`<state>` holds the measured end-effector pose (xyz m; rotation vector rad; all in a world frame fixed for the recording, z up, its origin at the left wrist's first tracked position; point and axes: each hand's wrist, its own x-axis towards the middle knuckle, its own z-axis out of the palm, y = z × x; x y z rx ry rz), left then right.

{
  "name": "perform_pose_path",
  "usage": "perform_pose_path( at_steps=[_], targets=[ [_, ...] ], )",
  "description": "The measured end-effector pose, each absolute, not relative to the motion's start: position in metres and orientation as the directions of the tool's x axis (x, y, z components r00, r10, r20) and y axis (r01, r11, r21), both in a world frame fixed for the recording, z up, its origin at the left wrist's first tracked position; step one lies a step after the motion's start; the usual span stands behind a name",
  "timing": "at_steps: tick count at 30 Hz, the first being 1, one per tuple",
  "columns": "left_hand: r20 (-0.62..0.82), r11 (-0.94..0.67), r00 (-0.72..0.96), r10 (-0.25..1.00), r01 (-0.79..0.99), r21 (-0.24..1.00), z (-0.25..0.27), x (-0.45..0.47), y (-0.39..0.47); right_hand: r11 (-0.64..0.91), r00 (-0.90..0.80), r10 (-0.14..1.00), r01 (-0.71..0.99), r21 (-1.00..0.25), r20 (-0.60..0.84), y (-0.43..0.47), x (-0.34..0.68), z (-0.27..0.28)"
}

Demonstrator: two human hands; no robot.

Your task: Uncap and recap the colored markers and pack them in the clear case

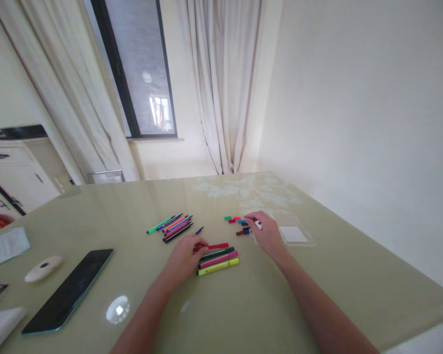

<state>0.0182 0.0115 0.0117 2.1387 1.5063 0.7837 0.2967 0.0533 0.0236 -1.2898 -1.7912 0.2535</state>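
Observation:
My left hand (184, 256) is closed, with the tip end of a dark purple-blue marker pen (199, 231) poking out above its fingers. Beside its fingertips lies a red marker (218, 246), above a dark green marker (221, 253), a pink marker (223, 259) and a yellow marker (221, 266). My right hand (265, 231) has its thumb and forefinger pinched together over small coloured marker caps, among them a green cap (228, 218) and a dark red cap (239, 233). Whatever is in that pinch is too small to make out. Several uncapped markers (175, 226) form a pile beyond my left hand.
A clear plastic case (308, 241) with a white card lies right of my right hand. On the left are a black-screened phone (70, 290), a whitish oval object (43, 269) and a folded cloth (7, 247). The glossy table (266, 309) meets the wall at right.

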Motion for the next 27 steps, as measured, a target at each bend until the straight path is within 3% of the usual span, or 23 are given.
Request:
perform_pose_path(
  at_steps=[3,7,13,16,27],
  targets=[
    [0.226,-0.337,0.251,0.941,0.732,0.592,0.009,0.009,0.017,0.404,-0.183,0.872,0.793,-0.456,0.454,0.055,0.3,0.016],
    [0.303,-0.197,0.029,0.953,0.816,0.544,0.006,-0.003,0.024,0.413,-0.297,0.886,0.854,-0.315,0.356,0.053,0.29,0.005],
    [0.415,0.009,-0.135,0.9,0.957,0.291,-0.001,-0.026,0.027,0.44,-0.336,0.879,0.844,-0.306,0.338,0.048,0.28,0.006],
    [0.402,0.082,-0.173,0.899,0.969,0.234,-0.004,-0.035,0.03,0.429,-0.329,0.887,0.847,-0.315,0.324,0.045,0.279,0.009],
    [0.367,-0.021,-0.17,0.914,0.886,0.462,-0.018,-0.049,0.041,0.437,-0.325,0.878,0.842,-0.315,0.351,0.045,0.276,0.007]
  ],
)
